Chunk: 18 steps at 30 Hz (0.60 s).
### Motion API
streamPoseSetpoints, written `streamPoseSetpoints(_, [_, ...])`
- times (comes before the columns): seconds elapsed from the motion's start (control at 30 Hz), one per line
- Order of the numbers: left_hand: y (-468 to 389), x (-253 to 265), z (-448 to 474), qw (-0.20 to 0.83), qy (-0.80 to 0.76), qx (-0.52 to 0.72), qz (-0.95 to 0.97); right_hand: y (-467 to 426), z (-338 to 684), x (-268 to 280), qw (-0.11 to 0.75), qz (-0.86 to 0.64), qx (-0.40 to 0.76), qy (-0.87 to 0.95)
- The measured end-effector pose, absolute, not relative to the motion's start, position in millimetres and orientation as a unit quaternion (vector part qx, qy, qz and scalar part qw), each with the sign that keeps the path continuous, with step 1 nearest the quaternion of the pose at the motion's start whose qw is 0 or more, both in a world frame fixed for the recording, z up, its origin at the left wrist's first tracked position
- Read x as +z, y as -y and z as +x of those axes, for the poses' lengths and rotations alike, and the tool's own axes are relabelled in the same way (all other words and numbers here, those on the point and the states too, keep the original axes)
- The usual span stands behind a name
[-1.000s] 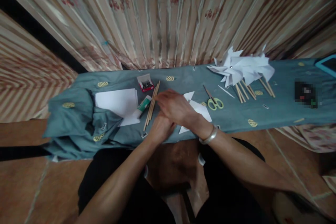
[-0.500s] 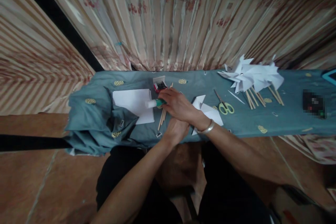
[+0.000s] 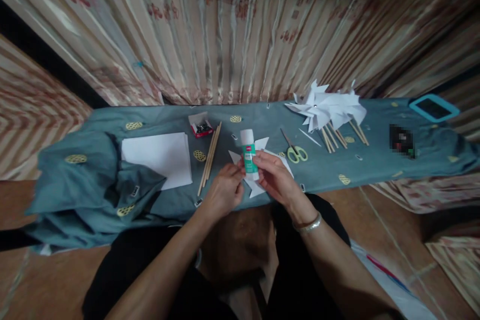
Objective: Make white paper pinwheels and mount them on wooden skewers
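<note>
Upright in front of me is a green and white glue stick, its white cap at the top. My right hand is closed on it from the right, the thumb lying across the label. From the left, my left hand is curled, with its fingertips against the lower side of the stick. Beneath the hands lies a folded white paper pinwheel, partly covered by them. Just left of it, several thin wooden sticks lie side by side on the cloth.
A stack of white paper lies left, partly under bunched cloth. An opened small box of dark pieces stands behind. To the right are green-handled scissors, several finished pinwheels on sticks, a blurred dark object and a blue-framed tablet.
The glue stick has gone from lying sideways over the paper stack to upright above the pinwheel. My crossed hands have come apart, one on each side of it. The view has shifted right.
</note>
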<state>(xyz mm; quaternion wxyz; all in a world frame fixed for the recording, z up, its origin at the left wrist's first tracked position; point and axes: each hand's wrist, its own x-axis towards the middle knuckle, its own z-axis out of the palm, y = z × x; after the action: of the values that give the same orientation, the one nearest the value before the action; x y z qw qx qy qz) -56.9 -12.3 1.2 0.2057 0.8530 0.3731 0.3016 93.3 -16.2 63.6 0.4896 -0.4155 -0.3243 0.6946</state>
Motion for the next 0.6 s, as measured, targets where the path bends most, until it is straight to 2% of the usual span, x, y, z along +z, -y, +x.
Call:
streamPoseSetpoints(0.13, [15.2,14.2,-66.0,0.304,-0.413,0.375,0.772,26.6,119.1,55.7,0.485,-0.453,0.661,0.349])
streamPoseSetpoints(0.23, [15.3,25.5,-65.9,0.439,-0.417,0.432,0.669,30.8,135.5,50.9,0.468,-0.480,0.633,0.386])
streamPoseSetpoints(0.37, [12.4,34.9,-55.7,0.569,-0.397,0.435,0.574,35.3,149.1,50.0,0.438,-0.504,0.605,0.434])
streamPoseSetpoints(0.47, [10.7,35.8,-47.2,0.594,-0.407,0.443,0.535,38.4,154.4,51.5,0.470,-0.495,0.612,0.399])
streamPoseSetpoints(0.6, [10.8,33.5,-37.9,0.578,-0.431,0.464,0.514,41.0,154.3,50.1,0.532,-0.435,0.666,0.292])
